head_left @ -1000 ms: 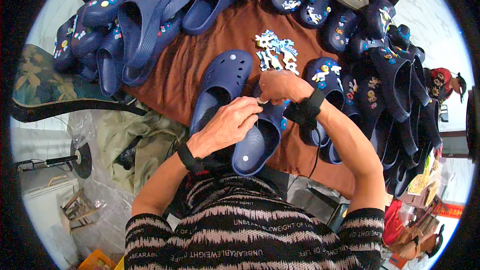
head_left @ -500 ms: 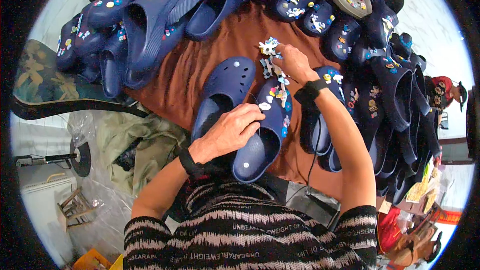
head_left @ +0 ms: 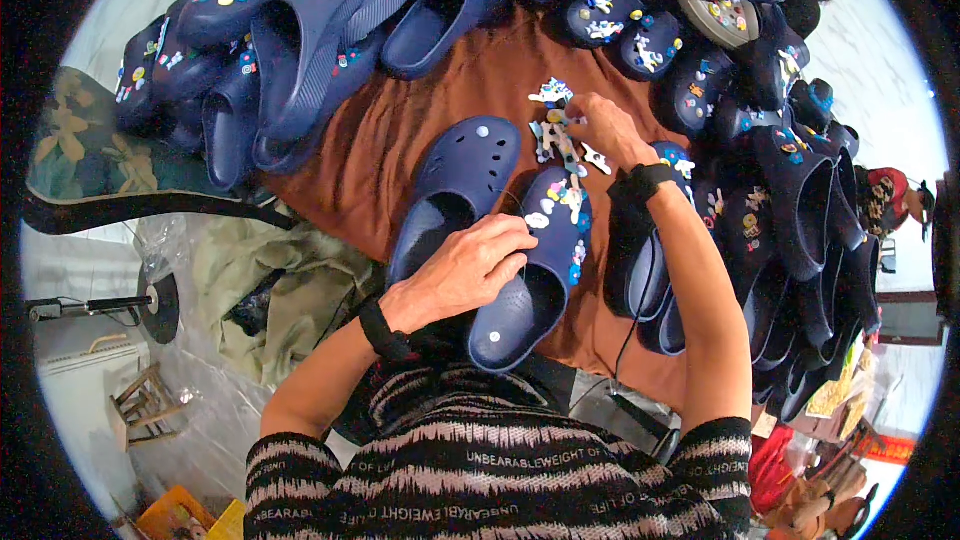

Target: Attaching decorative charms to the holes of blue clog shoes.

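Note:
My left hand (head_left: 462, 272) is closed on the near side of a navy clog (head_left: 540, 290). Colourful shoe charms sit on that clog's toe and along its right side. A second navy clog (head_left: 462, 162) lies close on the left, with bare holes and one pale round piece at its toe. Beyond the toes, loose shoe charms (head_left: 556, 136) lie in a small pile on the brown cloth. At the pile's right edge my right hand (head_left: 612, 128) has its fingers bent together; what they hold, if anything, is hidden.
Navy clogs (head_left: 310, 30) with charms are heaped along the far left. More clogs (head_left: 800, 190) crowd the right side, and a dark cable (head_left: 627, 345) runs beside my right forearm. Brown cloth (head_left: 440, 90) covers the work surface. A patterned padded chair (head_left: 130, 160) stands at left.
The loose charms are more spread out, with a pale one now apart near my right hand. My right hand has shifted slightly right; my left hand stays on the decorated clog.

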The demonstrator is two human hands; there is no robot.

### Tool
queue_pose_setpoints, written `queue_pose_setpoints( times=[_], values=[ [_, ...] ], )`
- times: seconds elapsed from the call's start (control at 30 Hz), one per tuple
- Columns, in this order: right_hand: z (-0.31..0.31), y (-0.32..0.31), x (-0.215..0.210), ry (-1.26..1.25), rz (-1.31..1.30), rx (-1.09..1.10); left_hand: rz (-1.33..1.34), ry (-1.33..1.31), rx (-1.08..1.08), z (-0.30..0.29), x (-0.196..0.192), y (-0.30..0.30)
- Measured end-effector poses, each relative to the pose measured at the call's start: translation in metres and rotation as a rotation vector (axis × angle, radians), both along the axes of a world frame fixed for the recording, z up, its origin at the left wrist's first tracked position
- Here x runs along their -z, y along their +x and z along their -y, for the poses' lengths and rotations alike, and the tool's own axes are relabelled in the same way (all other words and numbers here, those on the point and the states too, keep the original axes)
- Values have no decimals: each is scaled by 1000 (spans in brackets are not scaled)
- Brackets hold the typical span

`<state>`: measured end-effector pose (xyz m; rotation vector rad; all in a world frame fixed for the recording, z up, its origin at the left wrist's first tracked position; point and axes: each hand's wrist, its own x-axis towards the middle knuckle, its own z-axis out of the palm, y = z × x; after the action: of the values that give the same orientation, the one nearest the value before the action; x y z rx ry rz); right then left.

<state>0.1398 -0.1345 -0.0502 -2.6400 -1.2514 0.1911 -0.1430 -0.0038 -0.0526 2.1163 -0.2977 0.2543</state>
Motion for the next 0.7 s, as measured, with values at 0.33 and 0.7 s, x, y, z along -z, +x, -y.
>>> queue_pose_setpoints(
  times=[0.33, 0.7],
  values=[
    [-29, 34, 19, 222, -6, -36, -9, -9, 1, 2, 2, -1],
    [-52, 25, 22, 73, -41, -88, -23, -31, 7, 0, -1, -1]
  ],
)
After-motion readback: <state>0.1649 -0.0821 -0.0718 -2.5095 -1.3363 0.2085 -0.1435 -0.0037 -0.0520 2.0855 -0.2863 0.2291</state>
